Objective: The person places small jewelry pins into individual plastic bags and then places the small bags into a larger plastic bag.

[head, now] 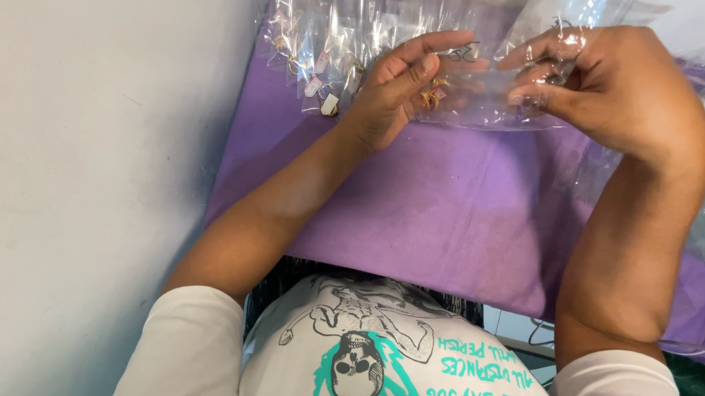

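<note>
Jewellery shop: tagged rings (pixel 319 73), bags (pixel 481 93)
</note>
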